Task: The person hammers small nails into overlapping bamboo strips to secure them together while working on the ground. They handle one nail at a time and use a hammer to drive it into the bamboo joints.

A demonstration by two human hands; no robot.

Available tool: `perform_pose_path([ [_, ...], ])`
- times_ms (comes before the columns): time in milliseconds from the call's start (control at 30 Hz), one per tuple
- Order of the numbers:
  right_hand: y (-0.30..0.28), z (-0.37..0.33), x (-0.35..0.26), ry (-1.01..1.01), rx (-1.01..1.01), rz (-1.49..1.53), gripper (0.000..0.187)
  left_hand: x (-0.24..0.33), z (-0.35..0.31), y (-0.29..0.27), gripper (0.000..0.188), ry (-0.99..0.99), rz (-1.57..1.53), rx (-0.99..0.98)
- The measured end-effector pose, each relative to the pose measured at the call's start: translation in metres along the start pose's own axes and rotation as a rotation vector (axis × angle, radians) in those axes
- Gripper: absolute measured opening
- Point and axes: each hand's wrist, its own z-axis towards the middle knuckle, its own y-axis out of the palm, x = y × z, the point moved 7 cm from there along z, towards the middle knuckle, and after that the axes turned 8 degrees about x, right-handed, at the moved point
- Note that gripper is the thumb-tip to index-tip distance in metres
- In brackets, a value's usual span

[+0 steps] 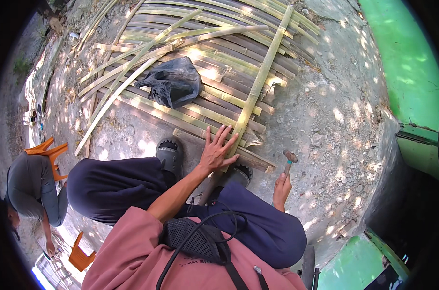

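My left hand (pixel 215 152) lies with spread fingers at the near end of a long bamboo strip (pixel 263 77), the thumb reaching across it. This strip runs away from me over the right-hand ends of a panel of many bamboo slats (pixel 229 99) laid side by side on the ground. In my right hand (pixel 281 189), closed around its handle, is a hammer (pixel 290 156) held upright to the right of the slats. Its lower handle is hidden by my fingers. A crumpled black plastic bag (pixel 173 82) rests on top of the slats.
Several loose bamboo strips (pixel 127 72) lie crosswise over the panel's left side. Stony ground (pixel 330 154) stretches to the right, towards a green wall (pixel 408 63). At the left, another person (pixel 33 186) bends beside an orange plastic chair (pixel 55 153). My shoe (pixel 170 157) stands near the slats.
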Motion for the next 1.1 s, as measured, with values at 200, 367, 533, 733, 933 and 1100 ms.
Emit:
perform_pose_path([
  [200,-0.003,-0.01,0.006,0.053,0.056,0.066,0.04,0.002,0.004,0.005,0.086,0.03,0.057,-0.001],
  [367,-0.002,-0.012,-0.002,0.051,0.075,0.083,0.041,-0.003,0.004,0.006,0.091,0.05,-0.01,0.023],
  [533,-0.009,-0.023,-0.001,0.025,0.103,0.073,0.041,-0.018,0.002,-0.008,0.088,-0.057,-0.138,0.024],
  [733,-0.004,-0.041,0.007,0.112,0.17,0.191,0.036,-0.021,-0.008,-0.012,0.073,0.02,-0.046,-0.038],
  [933,0.007,-0.053,-0.005,0.143,0.204,0.255,0.035,-0.024,-0.006,-0.02,0.067,0.028,-0.064,0.031],
  [1100,0.01,-0.058,-0.008,0.126,0.205,0.223,0.033,-0.026,0.006,-0.029,0.065,0.049,-0.159,0.074],
])
